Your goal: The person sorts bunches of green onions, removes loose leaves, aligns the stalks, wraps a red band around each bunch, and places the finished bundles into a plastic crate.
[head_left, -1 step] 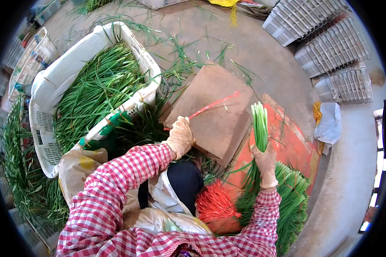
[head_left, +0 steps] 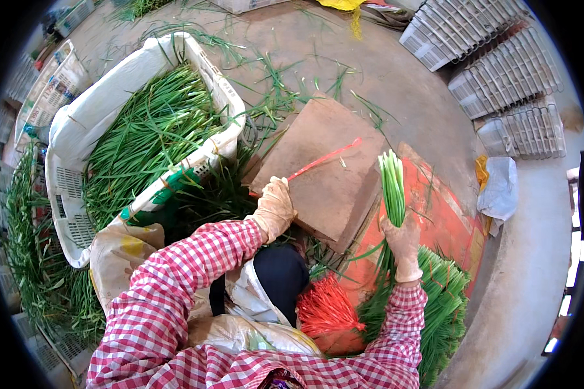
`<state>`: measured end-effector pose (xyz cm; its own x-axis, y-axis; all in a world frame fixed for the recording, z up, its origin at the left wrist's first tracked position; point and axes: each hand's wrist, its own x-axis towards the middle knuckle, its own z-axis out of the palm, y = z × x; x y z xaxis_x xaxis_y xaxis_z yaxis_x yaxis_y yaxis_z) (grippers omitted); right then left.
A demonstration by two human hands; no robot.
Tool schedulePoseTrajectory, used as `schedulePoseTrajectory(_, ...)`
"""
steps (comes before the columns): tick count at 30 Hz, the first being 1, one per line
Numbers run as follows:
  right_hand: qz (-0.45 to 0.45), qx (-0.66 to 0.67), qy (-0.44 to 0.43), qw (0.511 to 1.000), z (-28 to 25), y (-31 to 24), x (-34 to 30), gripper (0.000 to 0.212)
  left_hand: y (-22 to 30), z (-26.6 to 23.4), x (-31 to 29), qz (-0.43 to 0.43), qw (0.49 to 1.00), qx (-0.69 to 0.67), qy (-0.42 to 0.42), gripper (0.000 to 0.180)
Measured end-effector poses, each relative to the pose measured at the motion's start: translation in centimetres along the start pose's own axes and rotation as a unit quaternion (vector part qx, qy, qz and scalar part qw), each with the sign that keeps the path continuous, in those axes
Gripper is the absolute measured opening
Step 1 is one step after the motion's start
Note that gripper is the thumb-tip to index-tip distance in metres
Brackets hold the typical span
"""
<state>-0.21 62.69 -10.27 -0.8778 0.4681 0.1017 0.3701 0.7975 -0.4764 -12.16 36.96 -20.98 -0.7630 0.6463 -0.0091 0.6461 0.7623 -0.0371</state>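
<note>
My left hand (head_left: pixel 274 209), in a tan glove, is closed on one end of a thin red tie strip (head_left: pixel 328 157). The strip runs up and right across a flat brown board (head_left: pixel 305 155). To the right, my gloved right hand (head_left: pixel 402 243) grips a small bunch of garlic chives (head_left: pixel 392 188), pale ends upward and green leaves hanging below the fist. A heap of loose red tie strips (head_left: pixel 329 305) lies between my knee and right forearm. Tied chive bunches (head_left: pixel 444 285) are piled beyond that forearm, which partly hides them.
A large white plastic crate (head_left: pixel 65 172) full of loose chives stands at the left, with more chives (head_left: pixel 52 259) outside it. An orange-red sheet (head_left: pixel 435 201) lies under the bunches. White crates (head_left: pixel 506 84) are stacked at the far right near a pale plastic bag (head_left: pixel 499 185).
The bunch's pale ends have tipped very slightly left. Both hands otherwise keep their places and grips.
</note>
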Motion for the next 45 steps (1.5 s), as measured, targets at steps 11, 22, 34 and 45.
schedulePoseTrajectory(11,-0.213,0.010,0.006,0.977,14.1,-10.0,7.9,0.089,2.3,3.0,2.6,-0.267,0.962,-0.057,-0.018,0.023)
schedulePoseTrajectory(22,-0.098,-0.405,0.021,0.909,14.3,-13.1,8.2,0.084,-26.3,-17.2,-11.4,-0.155,0.951,-0.263,-0.042,0.054)
schedulePoseTrajectory(34,-0.380,-0.026,0.035,0.924,24.7,-30.6,6.7,0.055,-32.9,1.7,-13.6,-0.185,0.949,-0.166,-0.192,0.125)
schedulePoseTrajectory(45,-0.378,0.034,0.030,0.925,26.0,-30.1,6.7,0.052,-33.1,3.6,-10.7,-0.190,0.884,-0.258,-0.340,0.122)
